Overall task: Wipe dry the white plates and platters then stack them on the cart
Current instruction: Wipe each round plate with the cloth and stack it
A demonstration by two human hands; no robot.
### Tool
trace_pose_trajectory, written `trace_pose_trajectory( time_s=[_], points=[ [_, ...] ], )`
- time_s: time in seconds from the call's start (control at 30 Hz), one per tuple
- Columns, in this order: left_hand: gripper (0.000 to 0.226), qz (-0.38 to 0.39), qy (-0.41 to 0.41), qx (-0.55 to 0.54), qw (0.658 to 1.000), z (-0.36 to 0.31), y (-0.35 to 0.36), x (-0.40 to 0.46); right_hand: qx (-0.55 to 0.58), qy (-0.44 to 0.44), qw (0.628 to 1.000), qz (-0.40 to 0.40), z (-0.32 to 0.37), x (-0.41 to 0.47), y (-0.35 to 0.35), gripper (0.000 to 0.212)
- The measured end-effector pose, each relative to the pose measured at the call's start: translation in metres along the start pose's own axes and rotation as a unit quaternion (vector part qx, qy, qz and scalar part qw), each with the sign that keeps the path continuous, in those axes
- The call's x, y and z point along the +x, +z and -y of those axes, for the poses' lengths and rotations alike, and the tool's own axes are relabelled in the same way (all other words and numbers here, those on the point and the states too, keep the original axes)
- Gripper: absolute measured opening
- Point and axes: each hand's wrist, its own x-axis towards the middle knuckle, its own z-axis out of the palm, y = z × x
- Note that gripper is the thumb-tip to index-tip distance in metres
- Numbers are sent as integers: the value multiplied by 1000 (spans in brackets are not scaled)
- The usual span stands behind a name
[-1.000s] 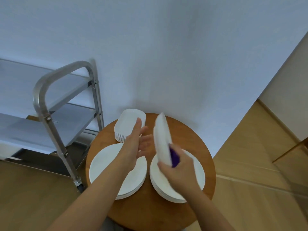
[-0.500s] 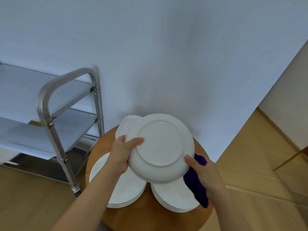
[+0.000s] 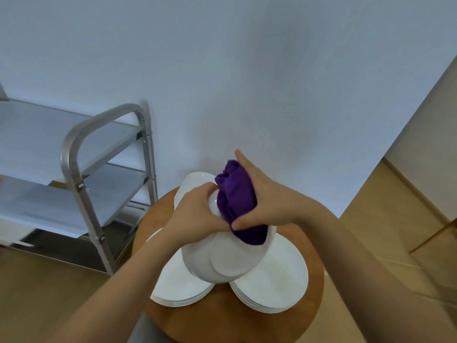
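Left hand: you grip the tilted plate by its rim.
Right hand: you clutch the purple cloth, pressed to the plate.

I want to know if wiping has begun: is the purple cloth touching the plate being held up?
Touching. The head view shows the right hand pressing the purple cloth against the held plate, with no gap showing.

Pretty soft, even light on my feed, no harsh glare; wide-angle bends the cart at the edge, hands slightly motion-blurred.
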Motion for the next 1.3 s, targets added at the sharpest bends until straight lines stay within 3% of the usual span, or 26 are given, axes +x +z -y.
trace_pose_trajectory(
  time_s=[0.07,0.17,0.3,0.47,0.57,0.67,0.73,0.87,0.97,1.0,1.07,1.17,1.23,1.3],
  points=[
    [59,31,15,11,999,7,-3,-1,-58,-24,997,34,-8,0,-2,126],
    [60,42,30,-3,999,12,-6,-4,-42,-48,998,16,-17,-1,-4,114],
    [58,-3,22,-44,999,11,-14,-6,61,-62,994,-66,-22,-12,-13,104],
    [54,-86,30,-166,982,5,-32,-1,169,-72,961,-209,-40,-27,-12,101],
    [53,-107,33,-228,967,2,-32,8,290,-65,912,-281,-54,-28,6,104],
    [55,-141,4,-326,935,6,-28,16,415,12,845,-337,-60,-25,25,111],
    [56,-155,-13,-362,919,5,-20,17,434,69,806,-397,-60,-21,38,118],
    [49,-232,-72,-443,863,-6,0,19,531,74,707,-462,-49,-6,78,93],
    [49,-273,-63,-369,886,-14,14,6,617,84,657,-425,-48,-4,80,81],
    [52,-243,-34,-352,903,-14,14,0,637,88,653,-401,-51,-9,69,76],
    [44,-97,0,-396,913,-13,-1,-6,646,80,679,-341,-62,-20,42,70],
    [45,83,-98,-484,865,0,-28,9,590,60,761,-263,-65,-29,10,63],
    [52,86,-147,-529,831,3,-29,16,547,52,792,-266,-57,-25,-3,65],
    [49,64,-138,-565,811,2,-24,19,505,47,802,-314,-48,-19,-11,71]
  ],
)
